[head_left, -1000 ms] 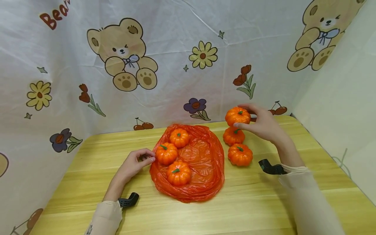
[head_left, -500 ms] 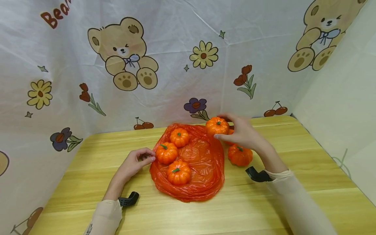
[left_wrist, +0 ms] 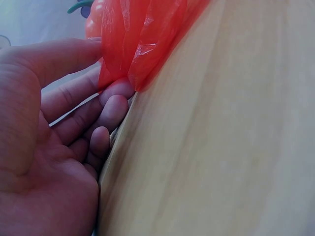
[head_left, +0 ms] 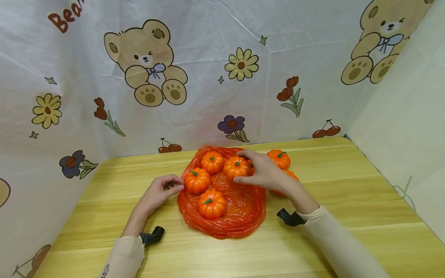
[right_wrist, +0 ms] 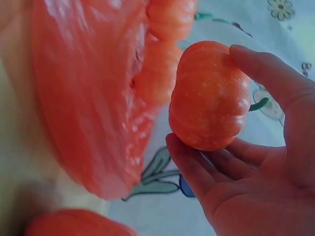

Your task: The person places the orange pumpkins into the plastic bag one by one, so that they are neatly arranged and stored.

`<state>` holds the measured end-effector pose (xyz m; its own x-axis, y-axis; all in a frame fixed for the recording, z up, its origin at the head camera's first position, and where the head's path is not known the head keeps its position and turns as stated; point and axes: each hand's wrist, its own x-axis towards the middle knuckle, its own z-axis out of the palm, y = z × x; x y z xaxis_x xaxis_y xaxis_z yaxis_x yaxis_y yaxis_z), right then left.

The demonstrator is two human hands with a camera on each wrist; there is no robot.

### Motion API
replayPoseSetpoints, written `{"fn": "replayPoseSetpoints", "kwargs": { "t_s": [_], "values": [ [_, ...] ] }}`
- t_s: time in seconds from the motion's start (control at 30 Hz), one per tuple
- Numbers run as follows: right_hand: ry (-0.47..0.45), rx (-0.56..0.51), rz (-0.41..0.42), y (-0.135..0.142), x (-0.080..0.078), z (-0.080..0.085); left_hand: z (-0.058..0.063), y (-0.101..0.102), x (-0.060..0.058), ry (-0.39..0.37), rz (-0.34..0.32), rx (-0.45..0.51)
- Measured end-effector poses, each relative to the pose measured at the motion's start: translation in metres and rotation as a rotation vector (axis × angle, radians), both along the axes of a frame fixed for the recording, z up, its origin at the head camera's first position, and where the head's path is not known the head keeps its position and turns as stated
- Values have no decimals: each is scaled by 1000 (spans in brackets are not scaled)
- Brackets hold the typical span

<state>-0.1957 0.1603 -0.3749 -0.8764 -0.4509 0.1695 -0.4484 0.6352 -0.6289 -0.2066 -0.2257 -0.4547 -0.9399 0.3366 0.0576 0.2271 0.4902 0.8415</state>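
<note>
My right hand [head_left: 267, 173] holds a small orange pumpkin [head_left: 236, 166] between thumb and fingers, over the right back part of a red plastic bag [head_left: 229, 228]. In the right wrist view that held pumpkin [right_wrist: 210, 96] has its green stem toward the palm. Three similar pumpkins sit within the bag's opened-out rim: one at the back [head_left: 212, 162], one at the left [head_left: 197, 180] and one in front [head_left: 211, 204]. At the bag's left edge, my left hand [head_left: 160, 193] pinches the thin plastic [left_wrist: 142, 44] with thumb and fingertips.
Right of the bag, two more pumpkins lie on the wooden table [head_left: 340, 193]: a rear one [head_left: 279, 158] and a nearer one [head_left: 291, 175] partly behind my right wrist. A printed bear cloth [head_left: 208, 96] hangs behind the table, and a pale wall [head_left: 399, 127] rises at the right.
My right hand has carried the pumpkin leftward and down, from above the pumpkins on the right to over the bag. The left hand has stayed at the bag's edge.
</note>
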Motion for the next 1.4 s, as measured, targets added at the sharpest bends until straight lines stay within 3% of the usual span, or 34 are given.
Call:
{"fn": "replayPoseSetpoints", "kwargs": {
  "t_s": [0.53, 1.17, 1.4],
  "values": [
    [-2, 45, 38, -29, 4, -21, 2, 0, 1, -6, 0, 7],
    [-15, 69, 45, -42, 3, -29, 1, 0, -1, -6, 1, -8],
    [-7, 75, 83, -37, -1, -30, 2, 0, 0, -14, 1, -3]
  ]
}}
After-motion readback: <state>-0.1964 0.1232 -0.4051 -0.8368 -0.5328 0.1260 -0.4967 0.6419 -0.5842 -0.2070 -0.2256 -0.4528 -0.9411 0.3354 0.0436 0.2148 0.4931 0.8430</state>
